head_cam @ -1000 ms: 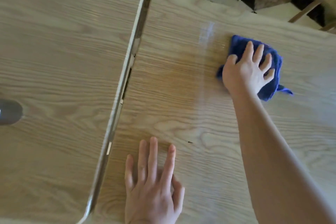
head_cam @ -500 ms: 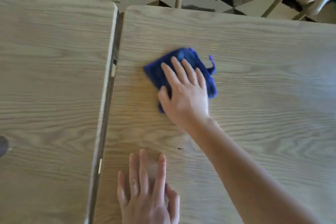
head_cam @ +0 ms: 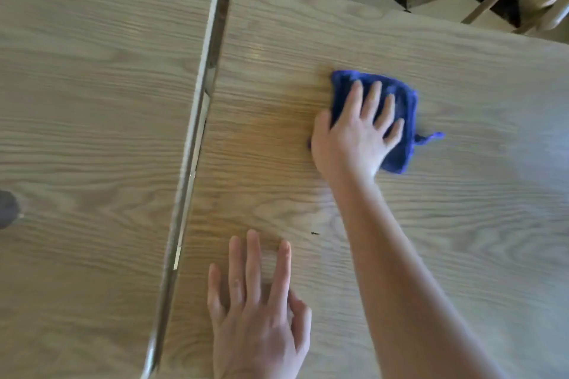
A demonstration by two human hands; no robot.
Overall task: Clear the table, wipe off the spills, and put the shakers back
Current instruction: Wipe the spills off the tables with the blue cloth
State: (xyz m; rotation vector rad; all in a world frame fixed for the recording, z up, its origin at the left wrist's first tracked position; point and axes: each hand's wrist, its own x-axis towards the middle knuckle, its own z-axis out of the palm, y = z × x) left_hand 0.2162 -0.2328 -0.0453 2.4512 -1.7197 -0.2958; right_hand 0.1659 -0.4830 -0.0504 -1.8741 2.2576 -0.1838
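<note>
Pressing the blue cloth (head_cam: 400,120) flat with spread right hand (head_cam: 354,138) fingers, probably for wiping pressure, while the left hand (head_cam: 258,311) is resting open nearer me, likely bracing; no shakers showing anywhere near the cloth.

Two light wood-grain laminate tables (head_cam: 462,224) sit side by side with a narrow gap. On the right one there's a crumpled blue cloth (head_cam: 403,120), well right of that gap.
</note>
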